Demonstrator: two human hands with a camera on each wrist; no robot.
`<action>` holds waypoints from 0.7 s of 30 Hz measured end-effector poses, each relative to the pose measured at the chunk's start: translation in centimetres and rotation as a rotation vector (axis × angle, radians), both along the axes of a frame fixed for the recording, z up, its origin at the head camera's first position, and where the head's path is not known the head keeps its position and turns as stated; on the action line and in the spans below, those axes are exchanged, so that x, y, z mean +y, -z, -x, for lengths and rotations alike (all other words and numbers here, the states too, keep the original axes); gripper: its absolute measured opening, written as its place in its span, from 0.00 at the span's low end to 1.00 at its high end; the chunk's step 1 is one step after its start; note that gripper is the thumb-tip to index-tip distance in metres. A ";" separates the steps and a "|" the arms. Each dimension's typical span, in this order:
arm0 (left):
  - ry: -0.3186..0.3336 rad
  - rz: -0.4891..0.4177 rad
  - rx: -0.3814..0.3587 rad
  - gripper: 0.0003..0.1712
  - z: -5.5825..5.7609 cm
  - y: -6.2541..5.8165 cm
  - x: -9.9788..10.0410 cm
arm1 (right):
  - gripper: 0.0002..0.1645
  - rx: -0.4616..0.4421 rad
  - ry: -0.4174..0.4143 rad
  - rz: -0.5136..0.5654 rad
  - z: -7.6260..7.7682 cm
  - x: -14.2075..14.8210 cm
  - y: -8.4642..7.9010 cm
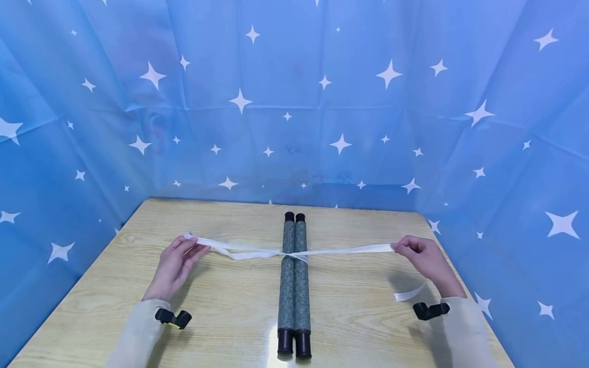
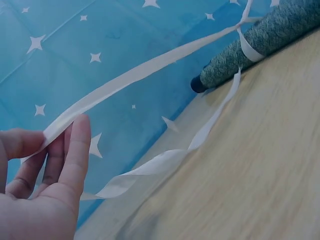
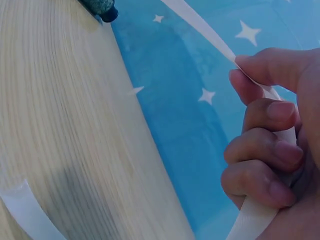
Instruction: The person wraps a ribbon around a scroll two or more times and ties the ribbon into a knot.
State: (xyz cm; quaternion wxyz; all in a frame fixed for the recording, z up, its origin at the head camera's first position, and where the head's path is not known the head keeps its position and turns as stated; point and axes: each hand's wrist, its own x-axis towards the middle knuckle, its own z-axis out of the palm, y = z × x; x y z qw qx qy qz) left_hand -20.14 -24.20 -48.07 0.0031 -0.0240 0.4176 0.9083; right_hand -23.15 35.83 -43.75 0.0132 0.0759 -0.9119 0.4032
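A scroll (image 1: 294,291) with two rolled green patterned halves and dark end knobs lies lengthwise at the table's middle. White ribbon (image 1: 349,250) crosses over its upper part and stretches out to both sides. My left hand (image 1: 177,263) pinches one ribbon length between thumb and fingers; in the left wrist view a second, twisted length (image 2: 145,167) sags below it. On the other side my right hand (image 1: 425,260) pinches the opposite length, its remaining fingers curled over the ribbon in the right wrist view. A loose ribbon end (image 1: 408,295) hangs below the right hand.
The scroll rests on a light wood-grain table (image 1: 221,317). Blue curtain (image 1: 294,128) with white stars surrounds the table's back and sides. A small black camera mount sits on each wrist, the left one (image 1: 174,318) and the right one (image 1: 430,310).
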 end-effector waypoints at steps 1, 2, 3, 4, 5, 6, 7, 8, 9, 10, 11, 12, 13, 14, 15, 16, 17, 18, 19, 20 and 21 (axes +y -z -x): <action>0.002 0.007 -0.007 0.08 -0.1 0.1 -0.1 | 0.23 -0.007 0.003 -0.002 0.0 0.2 0.0; 0.006 0.009 -0.009 0.07 -0.1 0.2 -0.3 | 0.24 -0.014 0.006 -0.006 0.0 0.4 0.0; 0.011 0.012 -0.012 0.07 -0.2 0.3 -0.4 | 0.24 -0.022 0.006 -0.013 0.0 0.5 0.1; 0.015 0.017 -0.015 0.06 -0.2 0.3 -0.5 | 0.25 -0.027 0.006 -0.018 0.0 0.7 0.1; 0.014 0.023 -0.022 0.06 -0.3 0.4 -0.6 | 0.26 -0.031 0.006 -0.022 0.0 0.8 0.2; 0.013 0.025 -0.029 0.04 -0.3 0.5 -0.7 | 0.26 -0.031 0.009 -0.028 0.1 0.9 0.3; 0.009 0.032 -0.036 0.03 -0.3 0.5 -0.7 | 0.26 -0.027 0.010 -0.036 0.2 1.0 0.4; 0.008 0.040 -0.046 0.02 -0.3 0.5 -0.8 | 0.26 -0.021 0.013 -0.044 0.3 1.1 0.5; 0.008 0.050 -0.057 0.02 -0.4 0.6 -0.8 | 0.26 -0.015 0.013 -0.052 0.3 1.2 0.6; 0.013 0.063 -0.073 0.02 -0.4 0.6 -0.9 | 0.26 -0.009 0.014 -0.058 0.4 1.3 0.8; 0.015 0.076 -0.088 0.01 -0.4 0.6 -0.9 | 0.25 -0.004 0.013 -0.064 0.5 1.4 0.9; 0.020 0.089 -0.105 0.01 -0.4 0.6 -0.9 | 0.25 0.004 0.013 -0.071 0.5 1.5 1.1; 0.020 0.104 -0.122 0.02 -0.4 0.6 -0.9 | 0.24 0.009 0.012 -0.077 0.6 1.6 1.3; 0.023 0.113 -0.140 0.02 -0.4 0.6 -0.9 | 0.23 0.013 0.012 -0.082 0.6 1.7 1.5; 0.020 0.125 -0.158 0.03 -0.4 0.7 -0.9 | 0.23 0.015 0.012 -0.086 0.6 1.7 1.6; 0.021 0.137 -0.174 0.03 -0.4 0.7 -0.9 | 0.22 0.015 0.013 -0.089 0.7 1.8 1.8; 0.012 0.147 -0.192 0.04 -0.3 0.7 -0.9 | 0.22 0.015 0.015 -0.092 0.7 1.8 1.9; 0.004 0.153 -0.211 0.04 -0.3 0.7 -0.8 | 0.22 0.015 0.016 -0.097 0.7 1.9 2.1; -0.010 0.162 -0.227 0.05 -0.3 0.7 -0.8 | 0.21 0.010 0.018 -0.098 0.7 1.9 2.2; -0.020 0.167 -0.243 0.06 -0.3 0.7 -0.8 | 0.21 0.010 0.018 -0.101 0.7 1.9 2.4; -0.032 0.174 -0.257 0.06 -0.3 0.7 -0.7 | 0.20 0.009 0.017 -0.104 0.7 1.9 2.5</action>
